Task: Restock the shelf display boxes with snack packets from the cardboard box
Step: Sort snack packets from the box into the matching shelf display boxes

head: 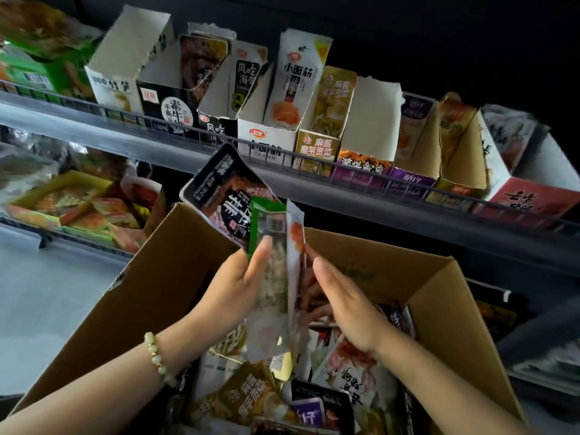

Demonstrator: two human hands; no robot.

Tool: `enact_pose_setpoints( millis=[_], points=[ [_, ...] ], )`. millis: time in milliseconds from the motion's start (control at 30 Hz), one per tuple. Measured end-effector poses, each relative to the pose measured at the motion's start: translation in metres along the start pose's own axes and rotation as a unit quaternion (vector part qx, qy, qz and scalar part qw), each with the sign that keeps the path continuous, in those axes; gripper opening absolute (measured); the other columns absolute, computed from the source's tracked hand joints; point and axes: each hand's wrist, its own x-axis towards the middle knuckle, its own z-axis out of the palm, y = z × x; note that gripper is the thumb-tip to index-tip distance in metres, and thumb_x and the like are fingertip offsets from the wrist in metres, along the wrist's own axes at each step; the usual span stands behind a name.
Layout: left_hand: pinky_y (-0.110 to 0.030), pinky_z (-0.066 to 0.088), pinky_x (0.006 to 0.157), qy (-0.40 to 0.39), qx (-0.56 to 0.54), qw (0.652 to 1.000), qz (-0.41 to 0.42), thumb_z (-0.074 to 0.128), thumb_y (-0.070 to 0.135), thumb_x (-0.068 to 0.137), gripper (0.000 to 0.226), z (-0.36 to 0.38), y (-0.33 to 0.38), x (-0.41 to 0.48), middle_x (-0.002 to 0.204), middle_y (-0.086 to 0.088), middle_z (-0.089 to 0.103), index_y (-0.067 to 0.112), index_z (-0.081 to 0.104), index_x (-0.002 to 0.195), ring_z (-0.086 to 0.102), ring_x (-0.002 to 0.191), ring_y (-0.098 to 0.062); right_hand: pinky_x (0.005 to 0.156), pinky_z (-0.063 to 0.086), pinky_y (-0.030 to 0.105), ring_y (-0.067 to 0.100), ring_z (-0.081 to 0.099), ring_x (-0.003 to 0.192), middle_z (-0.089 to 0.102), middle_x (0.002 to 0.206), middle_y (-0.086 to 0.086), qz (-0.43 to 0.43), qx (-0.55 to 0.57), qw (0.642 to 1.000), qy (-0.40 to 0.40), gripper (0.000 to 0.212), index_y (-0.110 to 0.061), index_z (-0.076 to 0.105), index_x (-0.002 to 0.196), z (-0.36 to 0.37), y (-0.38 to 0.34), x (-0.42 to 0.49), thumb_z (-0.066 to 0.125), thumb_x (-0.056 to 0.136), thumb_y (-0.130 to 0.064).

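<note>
My left hand (233,285) grips a fanned stack of snack packets above the open cardboard box (150,277): a black packet (219,196) at the back, a green one (262,224) and a white one (290,271) in front. My right hand (342,304) lies against the right side of the stack with straight fingers. Loose packets (251,397) of many colours fill the box below. On the shelf above stands a row of display boxes, among them a black box (169,108), a white box (266,133) and a gold box (323,142).
A wire rail (282,161) runs along the shelf's front edge. A tall white display box (125,70) stands at the left, beside green goods (37,70). A lower shelf at the left holds yellow and orange packets (72,208). Purple and red boxes (518,199) sit at the right.
</note>
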Motion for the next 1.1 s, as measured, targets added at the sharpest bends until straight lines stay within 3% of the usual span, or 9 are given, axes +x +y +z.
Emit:
enact_pose_setpoints(
  millis=[100, 167, 267, 400, 500, 667, 767, 967, 1100],
  points=[
    [-0.017, 0.032, 0.04, -0.045, 0.0, 0.999, -0.001, 0.046, 0.053, 0.084, 0.045, -0.002, 0.0, -0.002, 0.042, 0.006, 0.037, 0.02, 0.047, 0.054, 0.034, 0.036, -0.006, 0.104, 0.032, 0.008, -0.01, 0.037, 0.13, 0.039, 0.143, -0.023, 0.016, -0.001, 1.0, -0.008, 0.057, -0.049, 0.025, 0.141, -0.001, 0.006, 0.0, 0.036, 0.086, -0.053],
    [-0.016, 0.039, 0.042, -0.048, -0.01, 0.999, -0.002, 0.053, 0.046, 0.084, 0.029, -0.004, 0.0, -0.004, 0.049, 0.003, 0.052, 0.022, 0.06, 0.068, 0.048, 0.043, -0.011, 0.085, 0.05, 0.017, 0.003, 0.06, 0.102, 0.055, 0.118, -0.008, 0.023, 0.004, 1.0, 0.001, 0.066, -0.047, 0.027, 0.142, -0.002, 0.006, 0.0, 0.051, 0.08, -0.049],
    [-0.04, 0.057, 0.057, -0.001, -0.049, 0.998, -0.027, 0.053, 0.032, 0.093, 0.027, -0.007, -0.002, 0.001, 0.08, -0.022, 0.069, 0.006, 0.063, 0.091, 0.065, 0.069, -0.041, 0.071, 0.047, 0.018, 0.002, 0.052, 0.077, 0.048, 0.095, -0.005, -0.012, -0.008, 0.997, 0.072, 0.069, -0.043, 0.037, 0.136, -0.007, 0.006, 0.004, 0.064, 0.073, -0.043],
    [-0.042, 0.058, 0.066, 0.053, -0.093, 0.994, -0.033, 0.053, 0.024, 0.095, 0.022, -0.011, 0.002, 0.005, 0.089, -0.018, 0.072, 0.004, 0.063, 0.095, 0.069, 0.074, -0.024, 0.081, 0.042, 0.009, -0.004, 0.047, 0.096, 0.044, 0.113, -0.013, -0.036, -0.069, 0.987, 0.143, 0.065, -0.048, 0.047, 0.126, -0.018, 0.007, 0.006, 0.076, 0.069, -0.054],
    [-0.024, 0.057, 0.057, 0.09, -0.168, 0.981, -0.043, 0.051, 0.019, 0.096, 0.015, -0.011, 0.005, 0.006, 0.083, 0.001, 0.076, 0.013, 0.064, 0.093, 0.072, 0.072, -0.013, 0.082, 0.054, 0.024, 0.008, 0.062, 0.104, 0.059, 0.119, -0.004, 0.019, 0.059, 0.988, 0.14, 0.067, -0.034, 0.05, 0.119, -0.02, 0.006, 0.004, 0.084, 0.063, -0.041],
    [-0.033, 0.06, 0.068, 0.104, -0.211, 0.971, -0.048, 0.052, 0.023, 0.095, 0.019, -0.014, 0.016, 0.008, 0.092, -0.005, 0.076, 0.011, 0.066, 0.097, 0.073, 0.083, -0.022, 0.087, 0.055, 0.034, 0.024, 0.069, 0.1, 0.074, 0.103, 0.006, 0.061, 0.202, 0.97, 0.121, 0.05, -0.014, 0.068, 0.105, -0.023, 0.0, 0.0, 0.082, 0.059, -0.029],
    [-0.036, 0.06, 0.069, 0.082, -0.209, 0.973, -0.049, 0.056, 0.03, 0.089, 0.026, -0.019, 0.023, 0.01, 0.093, -0.008, 0.076, 0.008, 0.066, 0.097, 0.073, 0.082, -0.024, 0.084, 0.057, 0.03, 0.022, 0.068, 0.101, 0.072, 0.108, 0.008, 0.044, 0.289, 0.944, 0.155, 0.067, -0.014, 0.068, 0.108, -0.034, -0.01, 0.003, 0.089, 0.05, -0.041],
    [-0.029, 0.057, 0.054, 0.067, -0.182, 0.979, -0.06, 0.058, 0.029, 0.089, 0.027, -0.032, 0.037, 0.02, 0.084, -0.014, 0.075, 0.004, 0.067, 0.087, 0.072, 0.068, -0.023, 0.072, 0.057, 0.027, 0.015, 0.071, 0.092, 0.074, 0.104, 0.0, 0.053, 0.295, 0.935, 0.192, 0.038, -0.024, 0.064, 0.113, -0.06, -0.035, 0.009, 0.059, 0.077, -0.033],
    [-0.062, 0.05, 0.072, 0.074, -0.15, 0.985, -0.047, 0.062, 0.034, 0.084, 0.037, -0.033, 0.054, 0.027, 0.092, -0.036, 0.065, -0.002, 0.067, 0.088, 0.063, 0.078, -0.052, 0.073, 0.057, 0.028, 0.017, 0.071, 0.095, 0.074, 0.104, 0.002, 0.059, 0.263, 0.949, 0.164, 0.041, -0.02, 0.062, 0.113, -0.059, -0.051, 0.015, 0.066, 0.073, -0.021]
  ],
)
